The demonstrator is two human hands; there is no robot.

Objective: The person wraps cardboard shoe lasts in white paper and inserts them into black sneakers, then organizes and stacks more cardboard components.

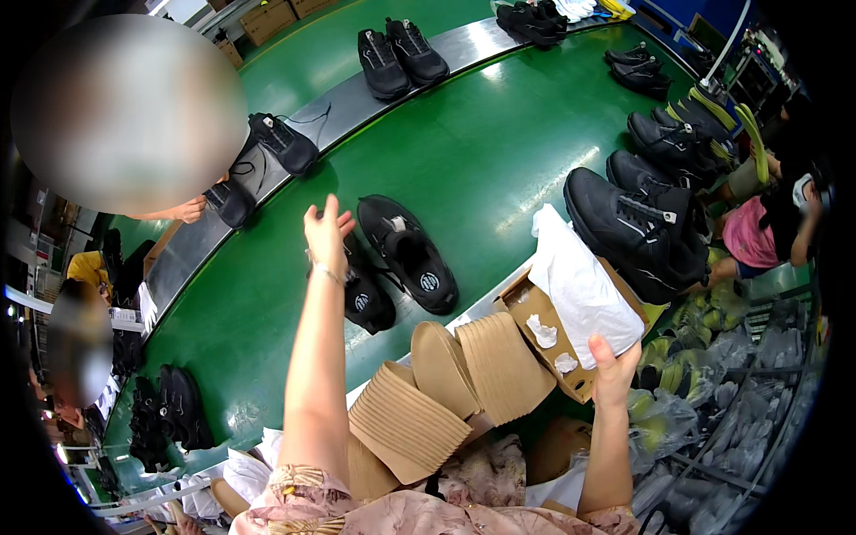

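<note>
My left hand (328, 235) reaches out over the green surface, fingers apart and nothing visible in them. It is just above the toe of a black shoe (367, 299), which my wrist partly hides. Right beside it lies a second black shoe (410, 254), its round light insole mark showing. On the right, my right hand (615, 370) grips the lower end of white tissue paper (580, 299), thumb on top. That paper lies across an open cardboard box (571, 385), where two small crumpled white wads (541, 331) also sit.
Ribbed brown cardboard inserts (410, 423) are stacked before me. Large black shoes (633, 227) stand right of the box. More shoes (401, 58) sit along the metal rail (339, 111). Across the table a co-worker's hand (189, 210) is by a shoe. Plastic-wrapped items (713, 428) fill a right-hand rack.
</note>
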